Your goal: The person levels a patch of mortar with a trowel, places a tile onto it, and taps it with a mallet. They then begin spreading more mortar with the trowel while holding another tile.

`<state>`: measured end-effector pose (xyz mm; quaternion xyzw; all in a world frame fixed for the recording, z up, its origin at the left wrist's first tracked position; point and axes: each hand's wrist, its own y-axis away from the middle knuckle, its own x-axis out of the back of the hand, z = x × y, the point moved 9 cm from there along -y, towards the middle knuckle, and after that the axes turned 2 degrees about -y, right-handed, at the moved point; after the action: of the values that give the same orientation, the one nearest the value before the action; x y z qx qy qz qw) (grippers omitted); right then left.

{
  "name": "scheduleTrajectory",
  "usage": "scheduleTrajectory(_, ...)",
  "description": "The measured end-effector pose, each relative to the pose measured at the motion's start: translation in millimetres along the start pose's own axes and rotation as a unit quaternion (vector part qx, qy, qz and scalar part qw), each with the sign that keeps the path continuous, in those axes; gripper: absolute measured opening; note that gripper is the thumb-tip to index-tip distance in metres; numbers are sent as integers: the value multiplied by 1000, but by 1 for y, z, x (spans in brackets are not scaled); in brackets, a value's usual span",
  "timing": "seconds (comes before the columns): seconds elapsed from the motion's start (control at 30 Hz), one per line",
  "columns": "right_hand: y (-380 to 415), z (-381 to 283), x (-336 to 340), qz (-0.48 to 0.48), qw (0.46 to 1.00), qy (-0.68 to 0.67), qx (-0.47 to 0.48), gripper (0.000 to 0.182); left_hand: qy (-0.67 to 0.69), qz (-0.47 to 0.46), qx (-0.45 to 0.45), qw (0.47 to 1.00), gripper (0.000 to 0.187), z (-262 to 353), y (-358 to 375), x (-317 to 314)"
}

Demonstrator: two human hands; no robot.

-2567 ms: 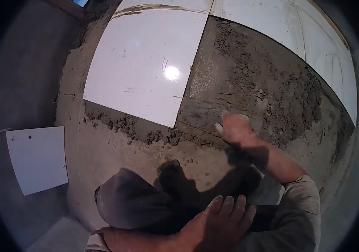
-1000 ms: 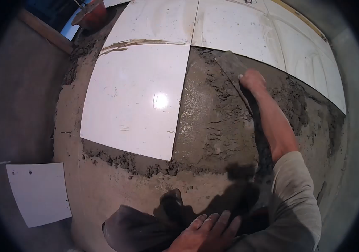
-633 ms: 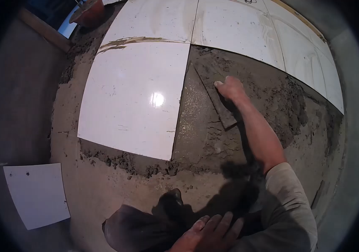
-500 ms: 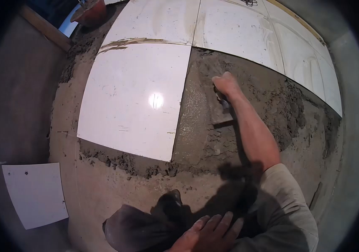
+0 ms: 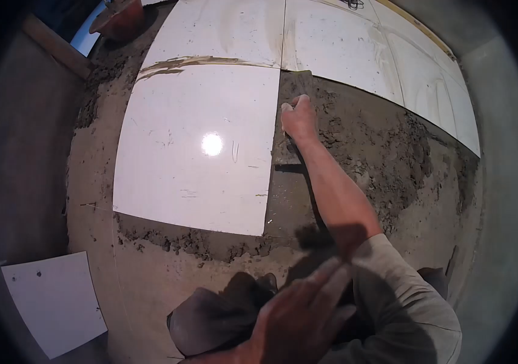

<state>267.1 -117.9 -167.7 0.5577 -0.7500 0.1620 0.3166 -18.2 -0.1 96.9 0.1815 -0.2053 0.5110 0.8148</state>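
My right hand (image 5: 299,118) is wrapped round the handle of a rectangular plastering trowel (image 5: 288,156). The blade lies flat on the grey mortar bed (image 5: 356,130), right along the edge of a large white tile (image 5: 192,164). Most of the handle is hidden under my fist. Low in front of me, my left hand (image 5: 301,309) is held over my legs, fingers stretched out and slightly blurred. It holds nothing, and its fingertips overlap the right sleeve in this view.
More white tiles (image 5: 338,45) with mortar smears border the bed at the back. A reddish bucket (image 5: 119,21) stands at the far left. Near the left wall lies a loose white tile piece (image 5: 59,303). Crumbly mortar (image 5: 192,239) lines the laid tile's front edge.
The trowel and my right hand have moved left, up against the tile edge, over smoother mortar. My left hand has risen from my legs, fingers now pointing up and right. The view has shifted slightly.
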Motion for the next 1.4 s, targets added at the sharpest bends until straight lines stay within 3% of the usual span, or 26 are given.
scheduleTrajectory(0.17,15,-30,10,25,996,80,-5,31,41,29,36,998,48,-35,-8,16)
scheduleTrajectory(0.23,36,-30,3,-27,997,72,8,35,50,14,54,997,48,-51,-20,16)
scheduleTrajectory(0.33,107,-10,8,-58,998,37,-5,36,101,98,77,987,46,-78,-33,40)
scheduleTrajectory(0.4,171,13,14,-154,983,-23,-102,33,152,135,157,966,48,-97,-42,61)
scheduleTrajectory(0.43,205,11,25,-148,988,-2,-46,32,142,196,66,968,48,-99,-51,78)
scheduleTrajectory(0.47,235,6,35,-139,990,15,15,32,218,224,119,942,51,-109,-58,85)
scheduleTrajectory(0.53,285,18,45,-185,981,38,36,33,292,250,148,911,52,-118,-69,95)
scheduleTrajectory(0.57,301,17,54,-185,982,35,28,33,293,253,138,911,53,-121,-75,95)
scheduleTrajectory(0.63,330,24,55,-292,952,70,-54,35,292,253,126,914,54,-122,-87,86)
scheduleTrajectory(0.77,353,32,72,-322,944,46,-49,35,255,196,145,936,55,-114,-112,54)
scheduleTrajectory(0.87,361,33,81,-340,938,61,8,35,246,175,150,942,59,-115,-127,38)
scheduleTrajectory(1.03,348,55,103,-398,902,133,-98,38,266,149,168,938,61,-113,-144,22)
scheduleTrajectory(1.17,311,44,131,-348,927,133,-51,35,252,158,165,940,62,-115,-141,28)
scheduleTrajectory(1.23,275,35,151,-202,976,65,-40,43,255,173,161,938,56,-118,-140,31)
scheduleTrajectory(1.27,265,43,141,-205,976,62,-41,43,262,187,150,935,50,-119,-139,33)
scheduleTrajectory(1.33,240,70,143,-60,988,-102,-95,42,246,194,142,939,52,-118,-135,34)
scheduleTrajectory(1.37,229,75,138,-61,988,-104,-93,42,243,192,146,940,57,-118,-135,33)
scheduleTrajectory(1.4,228,93,117,-137,956,-173,-192,38,241,189,149,940,62,-117,-135,33)
